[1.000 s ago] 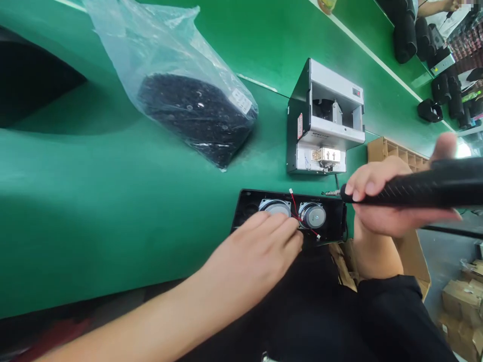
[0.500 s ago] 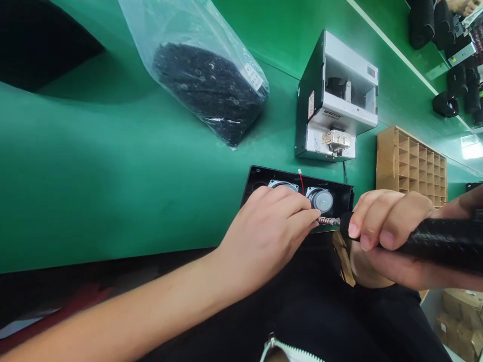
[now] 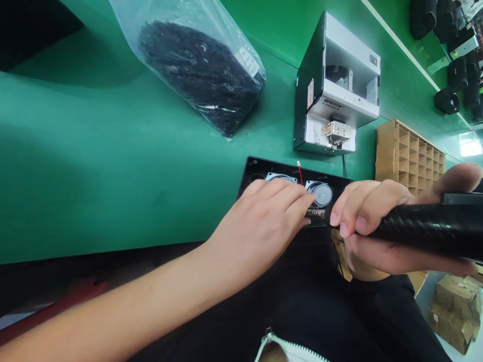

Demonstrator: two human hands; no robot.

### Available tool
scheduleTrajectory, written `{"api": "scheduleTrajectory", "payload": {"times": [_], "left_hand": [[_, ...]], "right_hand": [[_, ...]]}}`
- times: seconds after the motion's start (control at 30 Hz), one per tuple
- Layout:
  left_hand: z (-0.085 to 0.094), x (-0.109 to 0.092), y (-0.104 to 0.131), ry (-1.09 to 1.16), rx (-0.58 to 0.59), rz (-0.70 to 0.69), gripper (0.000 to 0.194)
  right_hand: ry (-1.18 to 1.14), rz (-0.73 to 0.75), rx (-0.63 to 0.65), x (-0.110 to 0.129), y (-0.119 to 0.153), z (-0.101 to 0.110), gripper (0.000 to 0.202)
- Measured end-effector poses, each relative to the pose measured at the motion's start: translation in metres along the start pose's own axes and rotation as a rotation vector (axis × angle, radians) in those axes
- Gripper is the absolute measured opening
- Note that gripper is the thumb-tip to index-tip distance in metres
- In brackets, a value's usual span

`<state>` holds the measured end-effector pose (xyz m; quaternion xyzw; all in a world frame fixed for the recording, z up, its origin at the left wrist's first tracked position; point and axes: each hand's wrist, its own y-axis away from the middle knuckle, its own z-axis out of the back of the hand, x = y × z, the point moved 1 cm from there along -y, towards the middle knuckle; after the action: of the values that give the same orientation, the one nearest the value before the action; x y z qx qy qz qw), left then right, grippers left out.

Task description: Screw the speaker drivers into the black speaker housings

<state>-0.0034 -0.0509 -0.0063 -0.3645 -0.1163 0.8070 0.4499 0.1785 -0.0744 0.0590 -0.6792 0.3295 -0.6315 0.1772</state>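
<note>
In the head view, my right hand (image 3: 372, 208) is wrapped around a black electric screwdriver (image 3: 426, 226) held nearly level, its thumb raised off the body. The tool's spring-sleeved tip (image 3: 316, 213) points left toward my left hand (image 3: 266, 211). That hand's fingers are pinched together just beside the tip; whatever lies between them is hidden. Under both hands sits a black speaker housing (image 3: 247, 173) at the table's near edge. Two round drivers show in it, the right speaker driver (image 3: 321, 195) plainly and the other partly behind my left hand. A red wire (image 3: 301, 173) rises between them.
Behind the housing stands a silver-black screw feeder (image 3: 315, 120). A clear bag of black parts (image 3: 204, 70) lies at back left. To the right is a cardboard divider box (image 3: 387, 151). Black cylindrical objects (image 3: 447, 100) stand far right; cartons (image 3: 453, 311) sit below.
The screwdriver and my right hand have shifted left, closer to my left fingers. My right thumb has lifted off the tool. The whole view has moved slightly.
</note>
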Motion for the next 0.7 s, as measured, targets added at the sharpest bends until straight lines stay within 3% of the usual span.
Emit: {"api": "scheduleTrajectory", "payload": {"times": [0.1,0.17,0.33,0.47,0.7], "left_hand": [[0.008,0.006,0.005,-0.1,-0.006,0.049,0.031],[0.015,0.013,0.009,-0.155,0.008,0.057,0.03],[0.027,0.027,0.009,-0.204,0.123,0.117,0.025],[0.03,0.031,0.001,-0.227,0.232,0.103,0.025],[0.026,0.036,0.002,-0.13,0.174,0.09,0.021]], "right_hand": [[0.02,-0.175,0.014,0.01,0.002,0.007,0.06],[0.026,-0.203,0.026,0.011,0.004,0.012,0.061],[0.07,-0.178,0.091,-0.004,0.01,0.02,0.064],[0.063,-0.112,0.144,-0.017,0.014,0.022,0.081],[-0.017,0.014,0.139,-0.04,0.02,0.023,0.092]]}}
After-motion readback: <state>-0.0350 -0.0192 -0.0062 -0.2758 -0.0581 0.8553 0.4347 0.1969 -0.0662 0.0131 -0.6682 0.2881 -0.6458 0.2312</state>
